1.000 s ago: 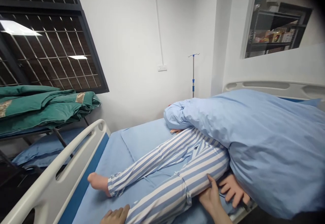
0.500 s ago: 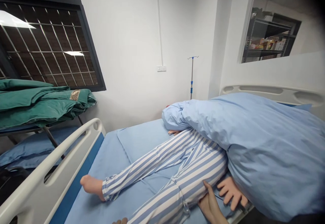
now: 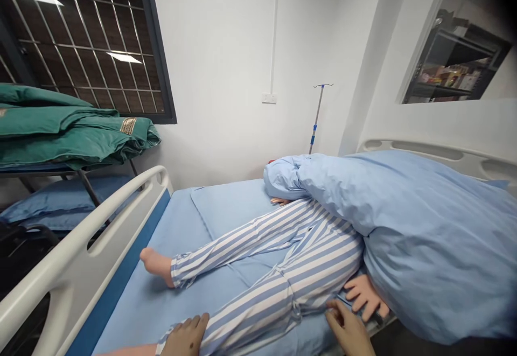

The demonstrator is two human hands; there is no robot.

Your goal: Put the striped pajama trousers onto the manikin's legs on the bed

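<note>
A manikin in blue-and-white striped trousers (image 3: pixel 323 275) lies on the bed, its legs apart. My left hand (image 3: pixel 186 337) lies over the near lower leg just above the ankle, its fingers wrapped across the striped cloth. The near foot runs out of the bottom of the view; the far bare foot (image 3: pixel 156 266) rests on the sheet. Beside the near thigh is my right hand (image 3: pixel 350 330), loosely curled with a gap between thumb and finger and nothing visible in it. Close to its right lies the manikin's hand (image 3: pixel 367 295), palm down with fingers spread. A blue quilt (image 3: pixel 424 227) covers the upper body.
The pale footboard (image 3: pixel 60 259) rises at the left, and the headboard (image 3: pixel 420 148) stands behind the quilt. A drip stand (image 3: pixel 317 119) is beyond the bed. Green bedding (image 3: pixel 81 135) lies on a rack under the barred window (image 3: pixel 92 43).
My right hand has come off the thigh and curled its fingers. More of my left hand shows, now over the lower leg. The view has shifted, with the scene sitting slightly right and higher.
</note>
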